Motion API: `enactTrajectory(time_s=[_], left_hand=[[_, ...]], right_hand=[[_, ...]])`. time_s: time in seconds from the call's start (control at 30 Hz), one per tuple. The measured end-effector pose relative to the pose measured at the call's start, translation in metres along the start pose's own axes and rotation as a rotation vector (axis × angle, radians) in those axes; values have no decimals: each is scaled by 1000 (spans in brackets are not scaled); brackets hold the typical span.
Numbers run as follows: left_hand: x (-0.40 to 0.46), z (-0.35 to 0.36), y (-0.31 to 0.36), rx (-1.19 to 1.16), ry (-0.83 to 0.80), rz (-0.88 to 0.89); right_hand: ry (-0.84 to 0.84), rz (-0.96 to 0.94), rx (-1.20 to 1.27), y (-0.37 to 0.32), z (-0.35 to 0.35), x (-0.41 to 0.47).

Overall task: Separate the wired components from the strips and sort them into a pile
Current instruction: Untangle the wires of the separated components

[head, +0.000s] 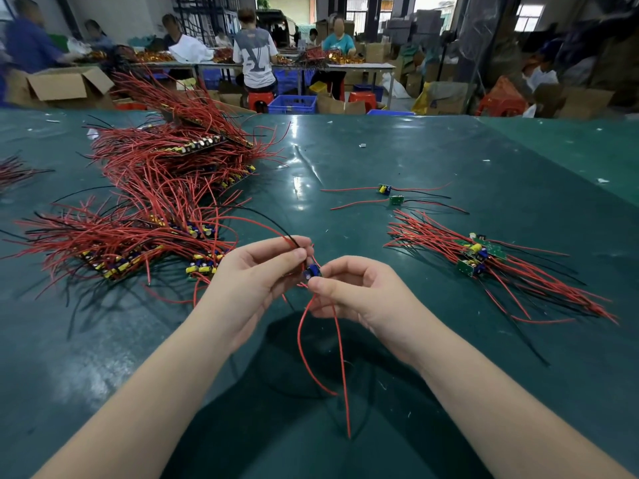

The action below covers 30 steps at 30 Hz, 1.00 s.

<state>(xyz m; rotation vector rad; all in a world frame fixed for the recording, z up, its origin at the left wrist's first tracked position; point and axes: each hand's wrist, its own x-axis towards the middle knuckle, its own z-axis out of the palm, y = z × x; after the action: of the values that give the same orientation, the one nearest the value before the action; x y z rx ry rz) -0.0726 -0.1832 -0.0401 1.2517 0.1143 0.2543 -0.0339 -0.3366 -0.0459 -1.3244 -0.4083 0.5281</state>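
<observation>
Both hands meet over the middle of the green table (397, 157). My left hand (256, 271) and my right hand (352, 288) pinch a small wired component (312, 271) with a blue part between their fingertips. Red wires (340, 357) hang from it toward me, and a black wire arcs away to the left. A big heap of strips (155, 202) with red wires and yellow and blue parts lies at the left. A pile of separated components (484, 261) lies at the right.
Two loose wired components (390, 195) lie behind the pile on the right. A few more red wires (14, 171) show at the left edge. Beyond the table, people work at another bench among cardboard boxes, blue crates and red stools.
</observation>
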Motion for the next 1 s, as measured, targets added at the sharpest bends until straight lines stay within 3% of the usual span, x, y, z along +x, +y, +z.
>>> enactTrajectory(time_s=[0.2, 0.43, 1.0], left_hand=[[-1, 3, -3, 119, 20, 115], [0, 3, -4, 82, 41, 136], [2, 0, -7, 21, -46, 127]], right_hand=[[23, 6, -16, 1, 1, 1], [15, -1, -13, 1, 0, 1], [-67, 261, 154, -3, 2, 2]])
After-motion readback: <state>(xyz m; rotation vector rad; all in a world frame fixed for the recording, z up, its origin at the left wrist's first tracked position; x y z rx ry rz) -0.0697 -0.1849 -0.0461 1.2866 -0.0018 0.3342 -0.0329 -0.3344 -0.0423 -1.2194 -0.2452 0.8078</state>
